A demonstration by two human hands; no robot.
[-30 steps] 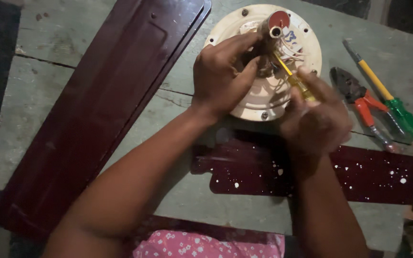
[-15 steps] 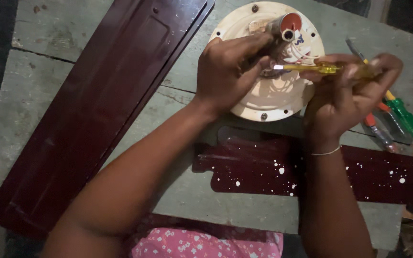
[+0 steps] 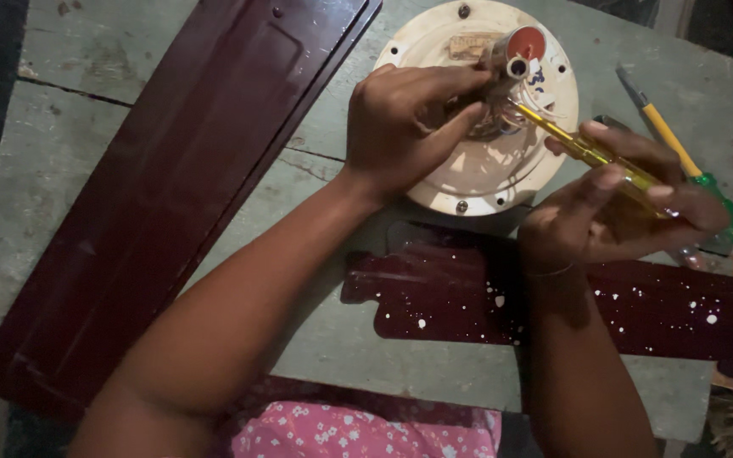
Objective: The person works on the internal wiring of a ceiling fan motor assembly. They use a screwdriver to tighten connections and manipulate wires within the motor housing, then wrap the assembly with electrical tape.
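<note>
A round cream fan motor housing [image 3: 502, 182] lies on a worn green table [image 3: 69, 161]. From its middle rises a short shaft with a red cap [image 3: 526, 44] and loose wires. My left hand [image 3: 405, 127] grips the wires and hub beside the shaft. My right hand [image 3: 617, 208] holds a clear yellow-handled screwdriver [image 3: 583, 148], whose tip points into the hub near the shaft.
A long dark-red fan blade [image 3: 171, 178] lies diagonally on the left. A second dark-red blade [image 3: 638, 309], speckled with white, lies across the table in front of the housing. A yellow and green screwdriver [image 3: 689, 165] lies at the right. Pink floral cloth [image 3: 358, 428] shows at the bottom.
My right hand has swung out to the right and lowered, and the yellow screwdriver now slants up-left into the hub. The left hand stays on the hub. The view has shifted slightly.
</note>
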